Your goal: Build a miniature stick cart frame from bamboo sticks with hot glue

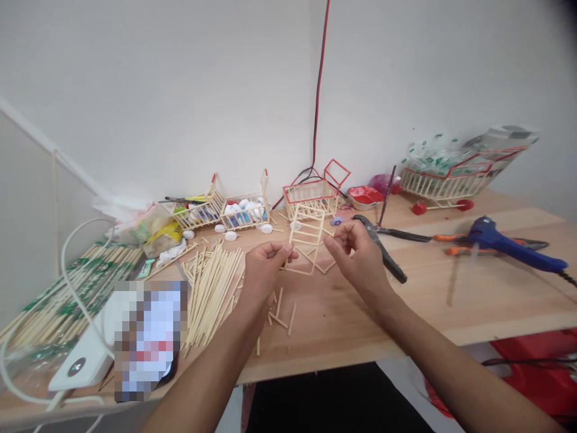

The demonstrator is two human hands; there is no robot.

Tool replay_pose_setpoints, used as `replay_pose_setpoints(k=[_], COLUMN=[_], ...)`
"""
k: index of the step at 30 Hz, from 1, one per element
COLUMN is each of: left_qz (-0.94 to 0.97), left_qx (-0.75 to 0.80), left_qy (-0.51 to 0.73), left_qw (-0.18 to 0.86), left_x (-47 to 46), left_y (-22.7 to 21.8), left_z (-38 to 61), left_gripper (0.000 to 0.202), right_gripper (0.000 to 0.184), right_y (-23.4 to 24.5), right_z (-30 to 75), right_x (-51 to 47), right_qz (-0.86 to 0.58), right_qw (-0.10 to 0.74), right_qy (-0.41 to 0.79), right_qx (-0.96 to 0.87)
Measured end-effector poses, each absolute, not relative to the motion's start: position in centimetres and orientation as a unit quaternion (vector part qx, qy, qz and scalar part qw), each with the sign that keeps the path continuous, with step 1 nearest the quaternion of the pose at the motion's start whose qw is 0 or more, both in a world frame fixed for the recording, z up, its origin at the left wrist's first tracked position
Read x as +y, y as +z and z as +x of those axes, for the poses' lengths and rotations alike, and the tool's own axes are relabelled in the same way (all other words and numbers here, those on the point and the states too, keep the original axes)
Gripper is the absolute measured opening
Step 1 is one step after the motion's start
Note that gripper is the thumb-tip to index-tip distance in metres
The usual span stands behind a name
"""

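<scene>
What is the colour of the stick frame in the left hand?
The frame is pale yellowish tan, clearest in the head view.

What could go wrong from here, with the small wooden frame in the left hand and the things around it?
The stick frame looks thin, so the left hand might crack it by pinching hard. Short loose sticks lie near the front edge of the table; the left forearm might sweep some off. The red paint sits uncovered in its dish and could stain things if knocked.

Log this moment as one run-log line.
left hand: holding stick frame | right hand: beside frame, grip unclear | loose sticks: left side | glue gun: right side
</scene>
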State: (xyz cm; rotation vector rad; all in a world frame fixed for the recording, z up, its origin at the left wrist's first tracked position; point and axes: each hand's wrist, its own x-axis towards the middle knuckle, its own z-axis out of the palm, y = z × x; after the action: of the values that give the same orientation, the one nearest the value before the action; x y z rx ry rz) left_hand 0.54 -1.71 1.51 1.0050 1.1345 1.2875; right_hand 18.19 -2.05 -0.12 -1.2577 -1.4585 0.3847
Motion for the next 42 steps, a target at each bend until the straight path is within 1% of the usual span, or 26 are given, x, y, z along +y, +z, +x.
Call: replay_pose_setpoints(k=[3,9,13,20,33,42], left_qz=[0.422,0.415,0.415,0.41,0.421,0.427], left_qx=[0.48,0.477,0.478,0.481,0.484,0.485], left_qy=[0.545,0.55,0.549,0.545,0.533,0.532], left_qw=[0.543,0.545,0.545,0.55,0.552,0.548], left_x=[-1.6,-1.56,-1.58,-1.63,-1.74,-1.87], left_y=[1.48,1.62,1.6,1.63,1.52,1.57], left_z=[0.49,0.46,0.47,0.6,0.69,0.75], left_gripper=[0.023,0.022,0.023,0.026,0.027,0.024], right_gripper=[0.025,0.038,0.041,0.038,0.037,0.034], right_y=[-0.53,-0.78,-0.42,-0.36,-0.7,-0.17], right_z=[18.61,18.66,18.38,18.24,18.43,18.12], right_x=[-1.42,-1.08,-1.44,-1.46,-1.31,-1.58], right_qz=[-0.503,-0.5,-0.509,-0.494,-0.516,-0.527], right_qw=[0.585,0.497,0.476,0.481,0.472,0.467], right_qy=[0.254,0.386,0.435,0.45,0.421,0.408], right_qx=[-0.584,-0.595,-0.57,-0.568,-0.579,-0.581])
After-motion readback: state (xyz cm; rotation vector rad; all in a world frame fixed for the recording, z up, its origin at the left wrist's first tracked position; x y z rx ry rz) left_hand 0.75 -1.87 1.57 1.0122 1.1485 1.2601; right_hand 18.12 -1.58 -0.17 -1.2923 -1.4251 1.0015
